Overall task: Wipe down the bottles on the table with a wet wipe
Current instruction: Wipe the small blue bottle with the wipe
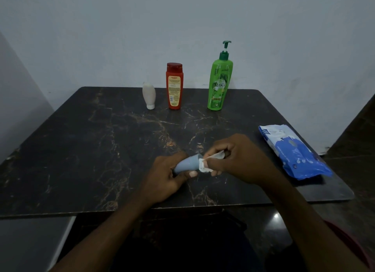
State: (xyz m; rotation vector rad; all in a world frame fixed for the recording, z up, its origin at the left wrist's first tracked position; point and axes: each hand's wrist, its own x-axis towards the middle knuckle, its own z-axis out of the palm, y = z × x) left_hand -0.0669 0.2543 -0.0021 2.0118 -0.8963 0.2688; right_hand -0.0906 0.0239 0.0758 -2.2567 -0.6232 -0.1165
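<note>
Bare arms come in from the lower edge, the left forearm (113,227) and the right forearm (304,221), and the hands meet over the near middle of the surface (81,150). A dark red sleeve (349,243) shows at the right arm's outer side.

The left hand (162,176) has its fingers (176,156) curled round a small grey-blue bottle (186,163), with the thumb (191,173) pressed along its near side. That bottle lies tilted in the grip, its narrower end buried in the palm and its wider end pointing right. Whether it rests on the top or is held just above it, I cannot tell.

The right hand (239,160) pinches a crumpled white wet wipe (203,165) between its bent fingers (215,150), and the wipe is pressed against the bottle's wider end, covering its tip.

To the right, near the surface's edge and apart from the hands, lies a blue and white pack of wipes (292,152), flat and angled.

Along the far edge three more bottles stand in a row, well apart from the hands: a white tube (149,96) resting on its cap and leaning slightly, a red bottle (174,87) upright just beside it, and a taller green pump bottle (219,83) further right. Behind them rises a plain pale wall (121,38). The top itself is dark with light brown veining.
</note>
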